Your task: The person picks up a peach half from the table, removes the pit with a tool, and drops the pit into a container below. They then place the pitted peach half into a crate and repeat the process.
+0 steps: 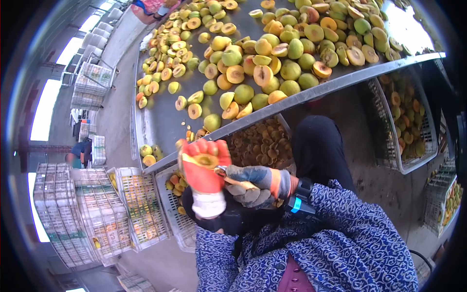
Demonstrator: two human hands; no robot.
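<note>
My left hand, in a red glove with a white cuff, is closed around a halved peach, cut face up. My right hand, in a grey glove with an orange band, grips a small tool with a pale wooden handle. The tool's metal end meets the right side of the peach half; its exact shape is too small to tell. Both hands are just in front of the metal table's edge, above my lap. Many whole and halved peaches lie spread over the table.
Below the table is a heap of brown peach pieces. Crates of peaches stand at right and beside my left knee. Stacked plastic crates fill the left side. One person bends among crates; another person's arm shows beyond the table.
</note>
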